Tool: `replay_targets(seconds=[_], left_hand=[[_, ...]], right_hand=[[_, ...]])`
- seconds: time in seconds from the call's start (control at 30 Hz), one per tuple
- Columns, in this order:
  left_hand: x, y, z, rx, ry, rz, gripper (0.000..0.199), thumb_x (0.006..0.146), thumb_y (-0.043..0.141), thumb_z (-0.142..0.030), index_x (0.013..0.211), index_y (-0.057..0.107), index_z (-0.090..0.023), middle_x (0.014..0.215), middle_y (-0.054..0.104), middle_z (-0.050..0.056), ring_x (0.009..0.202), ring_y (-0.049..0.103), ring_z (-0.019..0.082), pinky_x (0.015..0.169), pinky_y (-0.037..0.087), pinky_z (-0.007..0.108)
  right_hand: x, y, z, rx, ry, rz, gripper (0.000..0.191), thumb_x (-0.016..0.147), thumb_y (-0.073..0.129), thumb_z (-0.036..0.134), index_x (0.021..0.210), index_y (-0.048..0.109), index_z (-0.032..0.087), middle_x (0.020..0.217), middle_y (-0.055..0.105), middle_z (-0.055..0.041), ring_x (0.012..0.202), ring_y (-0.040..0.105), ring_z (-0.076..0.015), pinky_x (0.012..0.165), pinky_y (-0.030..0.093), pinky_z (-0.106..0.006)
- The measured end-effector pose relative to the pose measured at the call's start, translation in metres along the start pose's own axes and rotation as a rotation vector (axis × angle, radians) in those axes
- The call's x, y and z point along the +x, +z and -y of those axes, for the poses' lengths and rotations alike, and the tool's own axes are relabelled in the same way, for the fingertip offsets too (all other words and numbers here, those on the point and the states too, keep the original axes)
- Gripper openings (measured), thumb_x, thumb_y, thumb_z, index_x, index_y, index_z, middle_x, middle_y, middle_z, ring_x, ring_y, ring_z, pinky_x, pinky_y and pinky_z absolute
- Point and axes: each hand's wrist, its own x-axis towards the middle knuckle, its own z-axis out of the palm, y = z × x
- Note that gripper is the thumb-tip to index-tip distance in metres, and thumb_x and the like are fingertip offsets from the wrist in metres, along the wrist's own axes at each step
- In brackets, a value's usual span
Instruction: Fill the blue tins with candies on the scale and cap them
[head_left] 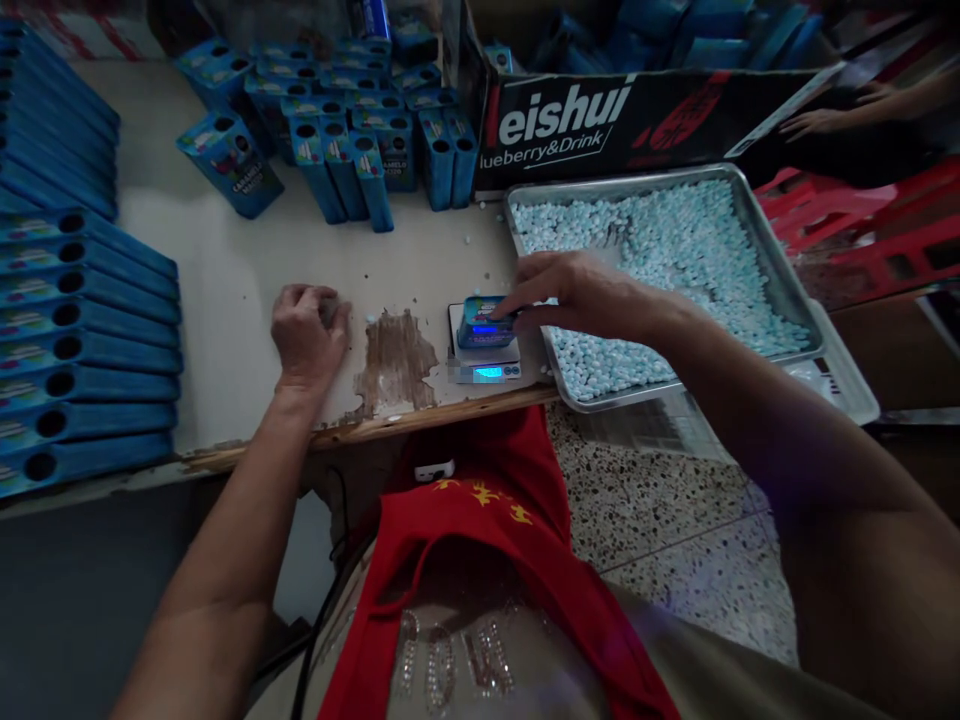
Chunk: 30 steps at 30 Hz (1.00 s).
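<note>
On a small digital scale (pixel 487 358) with a lit blue display rests a blue printed box (pixel 480 333). The bent fingers of my right hand (pixel 559 290) come together at the right end of its top, touching or nearly touching it. Whatever lies between those fingertips is hidden. My left hand (pixel 309 330) rests on the table (pixel 277 240) left of the scale, its fingers curled in. A small greyish patch shows by its thumb, too unclear to name. Right of the scale, a metal tray (pixel 607 402) holds pale blue and white pellets, partly under my right forearm.
Blue boxes with round holes (pixel 75 340) line the left side. Several more blue boxes (pixel 337 160) stand at the back. A black carton (pixel 562 130) with blue boxes inside sits behind the tray. Another person's hand (pixel 817 122) shows at far right, near red plastic stools (pixel 885 240).
</note>
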Motion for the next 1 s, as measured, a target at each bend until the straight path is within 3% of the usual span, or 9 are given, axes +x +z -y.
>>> replay_targets(seconds=[0.17, 0.27, 0.33, 0.4, 0.5, 0.6, 0.7, 0.83, 1.0], left_hand=[[0.0, -0.002, -0.002, 0.015, 0.023, 0.014, 0.034, 0.095, 0.069, -0.048, 0.104, 0.08, -0.018, 0.121, 0.071, 0.013, 0.135, 0.07, 0.038, 0.122, 0.048, 0.064], [0.0, -0.004, -0.008, 0.001, 0.006, 0.02, 0.04, 0.094, 0.067, -0.051, 0.105, 0.08, -0.014, 0.122, 0.069, 0.013, 0.138, 0.068, 0.04, 0.121, 0.045, 0.065], [-0.001, -0.006, -0.012, 0.007, -0.014, 0.023, 0.037, 0.094, 0.068, -0.05, 0.103, 0.079, -0.016, 0.121, 0.069, 0.013, 0.139, 0.067, 0.04, 0.123, 0.045, 0.064], [-0.002, -0.009, -0.017, 0.042, -0.038, 0.034, 0.03, 0.094, 0.07, -0.047, 0.103, 0.079, -0.02, 0.123, 0.071, 0.013, 0.139, 0.067, 0.038, 0.125, 0.046, 0.06], [-0.004, -0.011, -0.021, 0.105, -0.062, 0.061, 0.022, 0.098, 0.07, -0.042, 0.106, 0.078, -0.024, 0.128, 0.071, 0.013, 0.138, 0.067, 0.036, 0.125, 0.049, 0.054], [-0.002, -0.011, -0.021, 0.138, -0.04, 0.072, 0.022, 0.1, 0.071, -0.035, 0.112, 0.079, -0.019, 0.13, 0.071, 0.016, 0.133, 0.068, 0.036, 0.123, 0.051, 0.053], [0.001, -0.009, -0.017, 0.159, -0.016, 0.055, 0.024, 0.099, 0.075, -0.028, 0.116, 0.081, -0.012, 0.127, 0.071, 0.02, 0.126, 0.07, 0.037, 0.122, 0.054, 0.054], [0.003, -0.006, -0.015, 0.179, 0.009, 0.042, 0.023, 0.098, 0.078, -0.022, 0.116, 0.082, -0.009, 0.122, 0.07, 0.018, 0.124, 0.069, 0.036, 0.124, 0.054, 0.057], [0.003, -0.004, -0.015, 0.164, 0.009, 0.033, 0.023, 0.097, 0.077, -0.024, 0.115, 0.081, -0.011, 0.121, 0.069, 0.016, 0.121, 0.067, 0.034, 0.123, 0.054, 0.056]], right_hand=[[0.002, 0.004, -0.011, 0.126, 0.164, -0.197, 0.025, 0.096, 0.093, 0.056, 0.102, 0.093, 0.033, 0.098, 0.079, -0.006, 0.092, 0.071, -0.0256, 0.084, 0.058, -0.041], [-0.016, 0.008, -0.027, 0.154, 0.307, -0.422, 0.028, 0.095, 0.092, 0.056, 0.109, 0.091, 0.032, 0.103, 0.08, -0.0068, 0.098, 0.073, -0.0275, 0.083, 0.061, -0.042], [-0.038, 0.012, -0.042, 0.13, 0.384, -0.473, 0.033, 0.097, 0.089, 0.054, 0.118, 0.089, 0.029, 0.11, 0.081, -0.0083, 0.101, 0.074, -0.0281, 0.085, 0.064, -0.043], [-0.063, 0.019, -0.056, 0.042, 0.422, -0.341, 0.047, 0.092, 0.092, 0.049, 0.133, 0.086, 0.027, 0.127, 0.081, -0.0121, 0.109, 0.077, -0.0317, 0.092, 0.067, -0.048], [-0.098, 0.033, -0.068, -0.187, 0.463, 0.017, 0.088, 0.078, 0.1, 0.038, 0.161, 0.072, 0.03, 0.166, 0.064, -0.0192, 0.143, 0.068, -0.049, 0.112, 0.065, -0.065], [-0.117, 0.049, -0.067, -0.398, 0.553, 0.123, 0.103, 0.077, 0.1, 0.036, 0.172, 0.06, 0.035, 0.181, 0.05, -0.0204, 0.157, 0.053, -0.061, 0.116, 0.06, -0.078], [-0.119, 0.06, -0.066, -0.455, 0.558, 0.059, 0.08, 0.086, 0.091, 0.031, 0.162, 0.067, 0.03, 0.164, 0.062, -0.0215, 0.146, 0.061, -0.0548, 0.111, 0.063, -0.069], [-0.107, 0.063, -0.073, -0.427, 0.514, 0.011, 0.037, 0.094, 0.072, 0.02, 0.13, 0.08, 0.023, 0.133, 0.075, -0.0181, 0.124, 0.072, -0.0398, 0.099, 0.063, -0.048], [-0.093, 0.043, -0.076, -0.193, 0.582, -0.126, 0.019, 0.084, 0.073, 0.018, 0.1, 0.082, 0.022, 0.094, 0.079, -0.0072, 0.085, 0.072, -0.0261, 0.081, 0.054, -0.036]])
